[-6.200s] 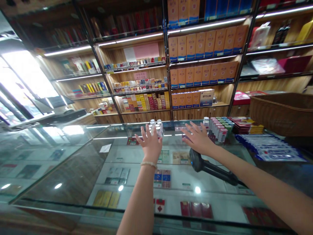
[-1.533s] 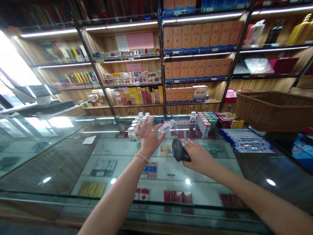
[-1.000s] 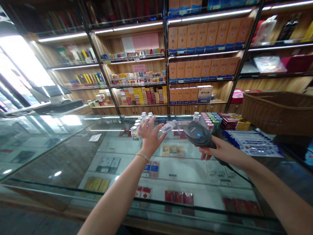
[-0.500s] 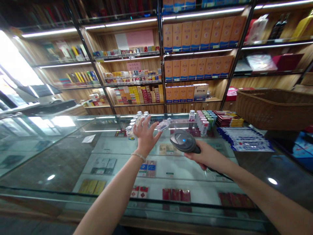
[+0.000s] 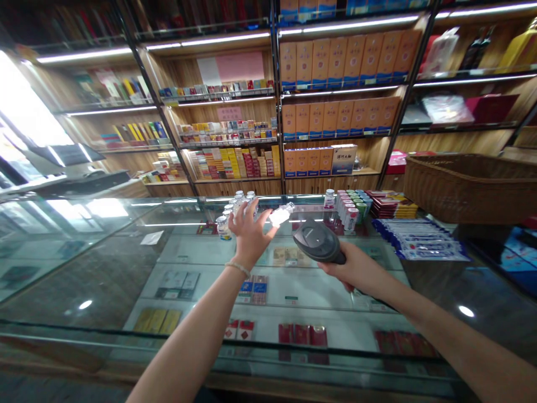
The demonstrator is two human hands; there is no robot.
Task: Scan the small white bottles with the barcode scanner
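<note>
Between the thumb and fingers of my left hand (image 5: pixel 250 235) is a small clear bottle (image 5: pixel 282 214), tilted on its side, its cap toward the right. Bright white light covers the bottle's label. My right hand (image 5: pixel 350 266) is wrapped round the handle of a dark grey barcode scanner (image 5: pixel 316 240). The scanner's head points left toward the bottle, with a short gap between them. Behind my left hand several similar small bottles (image 5: pixel 224 228) stand upright on the glass counter (image 5: pixel 197 252), partly hidden by my fingers. Another upright bottle (image 5: pixel 329 199) is farther right.
Right of the hands are rows of small tubs (image 5: pixel 349 215), stacked red and yellow packets (image 5: pixel 392 204), blue-and-white packets (image 5: pixel 422 239) and a wicker basket (image 5: pixel 470 187). A paper slip (image 5: pixel 151 238) lies on the left. Cigarette packs (image 5: pixel 302 336) show under the glass. Stocked shelves (image 5: pixel 327 179) stand behind.
White light now shines on the bottle, and the blue light on the scanner has gone out. The scanner has shifted very slightly right; my left hand has stayed almost still.
</note>
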